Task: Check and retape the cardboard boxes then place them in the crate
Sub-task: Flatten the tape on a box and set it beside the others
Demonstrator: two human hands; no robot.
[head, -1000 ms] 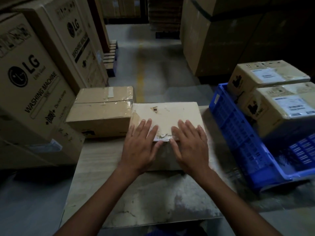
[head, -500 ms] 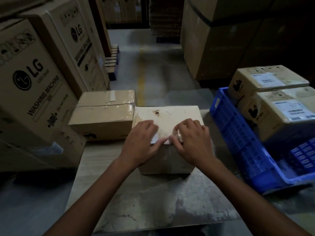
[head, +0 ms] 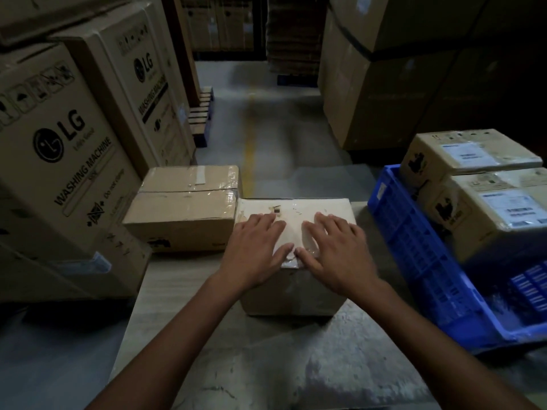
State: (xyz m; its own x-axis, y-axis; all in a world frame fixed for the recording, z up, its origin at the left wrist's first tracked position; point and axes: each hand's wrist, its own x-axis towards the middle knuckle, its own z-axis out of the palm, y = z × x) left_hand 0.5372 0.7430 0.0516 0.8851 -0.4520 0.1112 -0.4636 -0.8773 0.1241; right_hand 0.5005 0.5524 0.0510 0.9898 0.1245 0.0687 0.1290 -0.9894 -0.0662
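Fingers [head: 262,224] spread flat on the cardboard box [head: 296,294]!
Left hand [head: 251,250] and right hand [head: 334,255] press its top, thumbs meeting over tape [head: 291,263] at the near edge; box sits on the table [head: 236,365], long axis left-right, and the blue crate [head: 414,247] lies right, nearer the right hand.

The scene is dimly lit and darkened toward the corners. Most light is caught by the pale top of the small cardboard box [head: 296,207] and the grey concrete floor [head: 266,113]. Glare is seen on the tape of the brown cardboard box [head: 204,196]. The tall brown cartons [head: 384,99] are lost in shadow. Straight edges are bowed by the wide lens.
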